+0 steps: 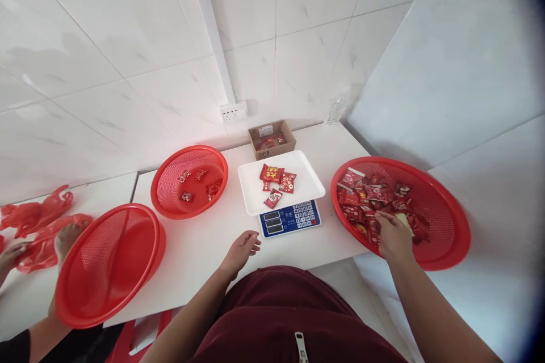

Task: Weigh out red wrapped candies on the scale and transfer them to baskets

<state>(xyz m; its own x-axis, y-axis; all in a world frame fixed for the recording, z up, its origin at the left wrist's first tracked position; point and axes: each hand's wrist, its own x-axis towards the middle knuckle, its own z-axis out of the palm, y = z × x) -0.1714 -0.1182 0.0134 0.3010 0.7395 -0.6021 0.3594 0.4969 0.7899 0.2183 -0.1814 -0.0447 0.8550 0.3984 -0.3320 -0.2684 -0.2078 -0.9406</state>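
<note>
My right hand (394,233) reaches into the large red basket (451,238) on the right, fingers pinched at a red snack packet (373,229) among many others. A pale yellowish piece (404,222) shows beside the knuckles. The fingertips are partly hidden. My left hand (242,250) hovers over the table's front edge, left of the blue scale (272,228), fingers loosely curled and apart with nothing in them. On the scale's white tray (306,181) lie several red snack packets (272,173), some overlapping.
A red basket (155,181) at back left holds a few small packets. Nearer stands another red basket (157,244), tilted. A cardboard box (276,150) with red packets sits behind the scale, a clear bottle (335,110) by the wall. Another person's hands (68,238) touch red plastic bags (40,252).
</note>
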